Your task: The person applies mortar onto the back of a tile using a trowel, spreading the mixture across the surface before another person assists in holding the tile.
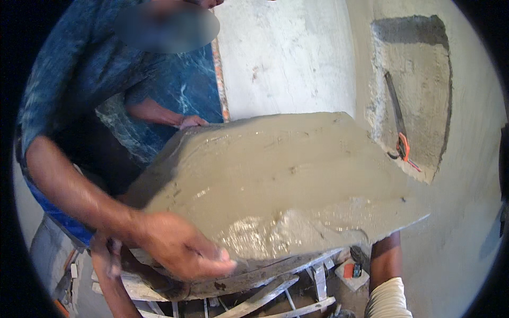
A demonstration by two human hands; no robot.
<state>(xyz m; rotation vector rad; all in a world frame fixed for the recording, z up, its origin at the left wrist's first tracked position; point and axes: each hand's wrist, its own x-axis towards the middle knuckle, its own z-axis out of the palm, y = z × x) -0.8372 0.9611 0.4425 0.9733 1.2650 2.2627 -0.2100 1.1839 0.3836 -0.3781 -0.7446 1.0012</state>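
Note:
A large slab (286, 164) coated in wet grey-brown mortar spans the middle of the view, its near edge thick with glossy mortar. My right forearm in a white sleeve (389, 286) reaches up to the slab's right end, where my right hand is hidden beneath it. My left hand (107, 257) is at the lower left, just past the slab's near-left edge and partly behind a co-worker's forearm. Its fingers are blurred, so I cannot make out its grip. The co-worker's near hand (183, 246) hovers over the slab's near edge, and the other hand (193, 122) touches its far-left edge.
The co-worker in a dark blue shirt (69, 79) leans in from the left. Behind is a blue veined panel (185, 79) beside a whitish wall (286, 58). A long dark tool with an orange handle (403, 146) rests at a wall recess. Wooden slats (265, 297) lie below.

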